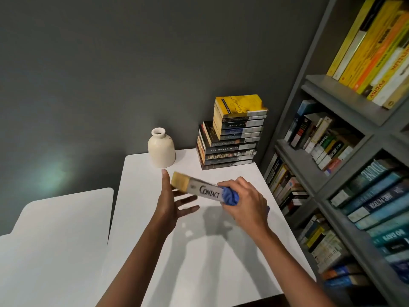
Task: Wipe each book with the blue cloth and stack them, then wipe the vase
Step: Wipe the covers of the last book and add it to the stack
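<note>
on the far side of a white table, the cream vase stands upright, apparently not yet wiped; just in front, the left hand, fingers spread and straight, steadies one end of a paperback titled contact, held above the table, while the bunched blue cloth is pressed to its other end by the right hand curled round it; further right, a tall stack of books by the wall suggests most wiping is done, leaving this book and the vase
</note>
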`<state>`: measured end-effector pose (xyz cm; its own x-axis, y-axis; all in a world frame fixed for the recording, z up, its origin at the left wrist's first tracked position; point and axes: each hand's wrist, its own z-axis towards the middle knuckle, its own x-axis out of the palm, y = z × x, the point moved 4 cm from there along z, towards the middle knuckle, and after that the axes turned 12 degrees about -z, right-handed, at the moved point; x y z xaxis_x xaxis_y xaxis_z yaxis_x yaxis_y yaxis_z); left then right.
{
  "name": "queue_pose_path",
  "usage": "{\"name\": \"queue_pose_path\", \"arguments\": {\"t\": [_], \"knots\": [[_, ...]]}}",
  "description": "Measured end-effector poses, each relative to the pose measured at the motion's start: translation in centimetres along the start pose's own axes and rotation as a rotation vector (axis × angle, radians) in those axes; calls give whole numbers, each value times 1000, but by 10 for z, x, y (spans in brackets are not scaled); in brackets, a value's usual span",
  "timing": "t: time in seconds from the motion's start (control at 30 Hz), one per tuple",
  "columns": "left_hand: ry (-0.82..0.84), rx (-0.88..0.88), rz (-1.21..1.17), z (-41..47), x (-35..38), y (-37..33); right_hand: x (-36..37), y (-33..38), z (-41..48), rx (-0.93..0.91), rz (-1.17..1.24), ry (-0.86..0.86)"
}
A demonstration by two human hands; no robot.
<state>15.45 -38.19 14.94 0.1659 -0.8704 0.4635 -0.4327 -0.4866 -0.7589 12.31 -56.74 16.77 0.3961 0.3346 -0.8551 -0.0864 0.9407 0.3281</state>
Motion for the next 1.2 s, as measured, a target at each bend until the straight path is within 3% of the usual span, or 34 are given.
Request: {"name": "queue_pose_path", "arguments": {"t": [0.13,0.27,0.43,0.53,0.6,0.73,0.97,1.2], "knots": [[59,-110,-43,1,21,-1,-1,2,2,-102,-212,-169],[70,-29,-35,14,39,-8,-4,-24,14,14,-169,-78],[149,105,-5,33,58,-13,-10,-88,44,412,243,63],[216,164,37,50,78,-21,-5,-119,68,638,559,360],[243,182,26,59,93,-28,-12,-125,84,697,785,447],[249,193,24,88,134,-46,-27,-146,132,682,917,288],[61,460,308,170,196,-99,-42,-174,237,605,847,113],[-99,530,556,224,219,-115,-18,-199,303,592,710,155]]}}
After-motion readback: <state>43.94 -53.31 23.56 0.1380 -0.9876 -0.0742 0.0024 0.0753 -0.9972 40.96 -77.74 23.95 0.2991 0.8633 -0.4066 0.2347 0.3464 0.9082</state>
